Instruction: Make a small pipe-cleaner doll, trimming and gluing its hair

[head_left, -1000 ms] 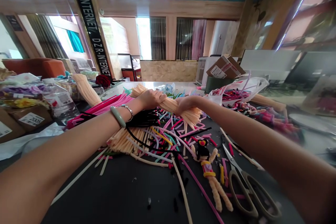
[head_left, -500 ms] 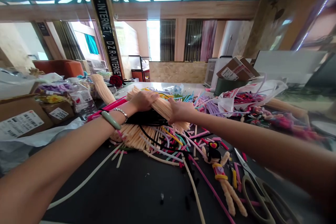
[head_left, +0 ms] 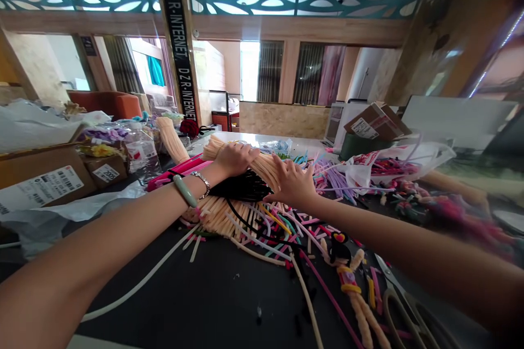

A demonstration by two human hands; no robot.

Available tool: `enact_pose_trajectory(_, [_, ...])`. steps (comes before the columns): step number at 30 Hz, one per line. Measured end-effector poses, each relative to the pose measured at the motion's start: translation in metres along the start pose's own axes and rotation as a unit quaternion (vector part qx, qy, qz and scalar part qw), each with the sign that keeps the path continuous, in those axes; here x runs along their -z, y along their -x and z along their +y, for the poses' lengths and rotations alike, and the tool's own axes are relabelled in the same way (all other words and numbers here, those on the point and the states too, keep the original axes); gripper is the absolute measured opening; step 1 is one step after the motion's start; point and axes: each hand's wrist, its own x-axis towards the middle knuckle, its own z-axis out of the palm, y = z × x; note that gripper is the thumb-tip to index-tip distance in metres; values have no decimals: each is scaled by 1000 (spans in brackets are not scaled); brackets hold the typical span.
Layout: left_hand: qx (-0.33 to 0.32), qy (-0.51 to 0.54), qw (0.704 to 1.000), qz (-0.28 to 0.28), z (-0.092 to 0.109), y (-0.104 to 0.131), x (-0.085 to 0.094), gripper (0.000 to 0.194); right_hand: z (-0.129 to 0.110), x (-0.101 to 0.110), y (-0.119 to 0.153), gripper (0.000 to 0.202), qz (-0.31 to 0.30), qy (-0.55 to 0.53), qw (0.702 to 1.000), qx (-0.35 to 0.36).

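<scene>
My left hand [head_left: 237, 159] is wrapped over a thick bundle of beige fuzzy stems [head_left: 266, 170]. My right hand [head_left: 295, 182] rests against the bundle's right end with its fingers spread. Under the bundle lie black stems [head_left: 237, 186], and nearer me more beige stems [head_left: 219, 218] fan out. Cut coloured pieces [head_left: 282, 229] are scattered just below my right hand. A small doll [head_left: 350, 278] of beige stems, with a black head and yellow bands, lies to the right, beside grey-handled scissors [head_left: 403, 305].
Cardboard boxes [head_left: 45, 182] and a clear plastic bottle [head_left: 141, 147] stand at the left. An upright beige bundle [head_left: 172, 139] is behind my left wrist. At the right are a plastic bag [head_left: 429, 161] of coloured stems and a green bin [head_left: 360, 146] holding a box.
The fingers of my right hand have opened from their grip on the bundle and spread. My left hand keeps its hold. The whole view has shifted slightly.
</scene>
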Motion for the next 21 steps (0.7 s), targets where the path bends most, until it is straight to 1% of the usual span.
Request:
enact_pose_trajectory(3, [15, 3, 1000, 2, 2, 4, -1, 30, 7, -6, -6, 108, 26, 30, 999, 10])
enact_pose_trajectory(5, [7, 10, 1000, -3, 2, 8, -3, 30, 17, -7, -10, 97, 30, 43, 998, 34])
enact_pose_trajectory(8, [-19, 22, 999, -16, 0, 13, -7, 29, 34, -5, -17, 74, 15, 61, 994, 87])
enact_pose_trajectory(11, [-28, 25, 999, -23, 0, 12, -11, 30, 47, -5, -25, 61, -2, 78, 991, 110])
enact_pose_trajectory(14, [-26, 20, 999, -23, 5, 5, -15, 31, 57, -10, -34, 42, -17, 96, 990, 101])
enact_pose_trajectory(16, [-23, 16, 999, -22, 10, -3, -19, 31, 65, -14, -41, 34, -34, 107, 989, 93])
enact_pose_trajectory(21, [-48, 21, 999, -12, 24, -29, -36, 31, 95, -24, -57, 31, -102, 132, 981, 98])
